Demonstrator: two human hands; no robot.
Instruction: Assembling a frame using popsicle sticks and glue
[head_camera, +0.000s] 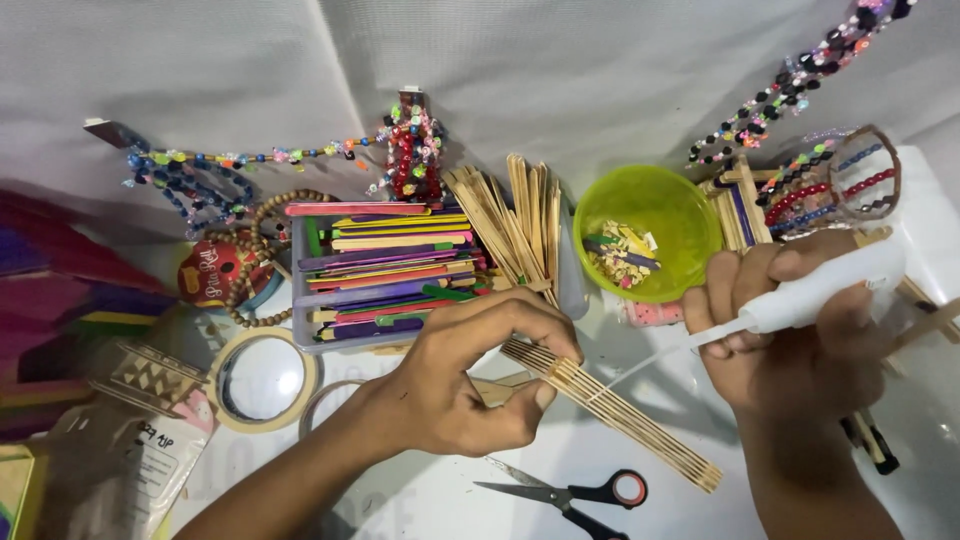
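One panel of glued craft sticks (610, 405), on the white worktop (450, 505), pinched in left hand (470, 385) fingers. One white glue bottle (825, 285), gripped by right hand (790, 340). One scissors (570, 493); one green bowl (648, 232); two tape rolls (262, 378).

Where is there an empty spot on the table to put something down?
Bare white table shows below the left hand, left of the scissors, and between the stick panel and the right hand. Crowded: around the stick tray, green bowl, tape rolls.
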